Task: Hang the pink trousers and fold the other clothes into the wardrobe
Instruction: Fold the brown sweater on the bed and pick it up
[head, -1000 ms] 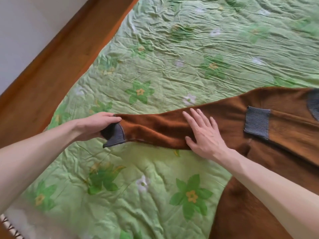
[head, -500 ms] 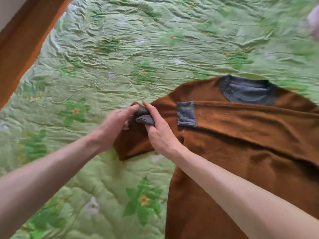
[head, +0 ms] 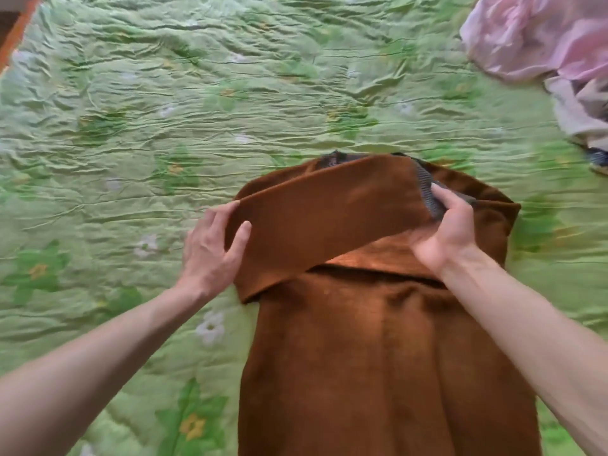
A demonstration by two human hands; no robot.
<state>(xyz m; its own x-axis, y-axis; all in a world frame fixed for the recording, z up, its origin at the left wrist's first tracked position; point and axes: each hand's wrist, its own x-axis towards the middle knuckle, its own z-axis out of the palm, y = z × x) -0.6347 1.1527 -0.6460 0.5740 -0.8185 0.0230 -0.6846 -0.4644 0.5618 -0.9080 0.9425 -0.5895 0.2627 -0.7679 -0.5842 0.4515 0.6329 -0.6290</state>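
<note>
Brown sweater lies flat on a green quilt in the head view, its body running toward the camera and its grey ribbed collar at the far end. One brown sleeve is folded across the chest. The left hand holds the folded edge of this sleeve, with the fingers behind the cloth and the thumb in front, lightly spread. The right hand pinches the grey cuff of the sleeve, the fingers curled and close together. The quilt is wrinkled, printed with green flowers with yellow centres and some white flowers, and it fills almost all the surface. At the top right, well apart from the sweater, lie the crumpled pink trousers, with a beige garment just beside them. A wooden edge shows at the top left corner.
</note>
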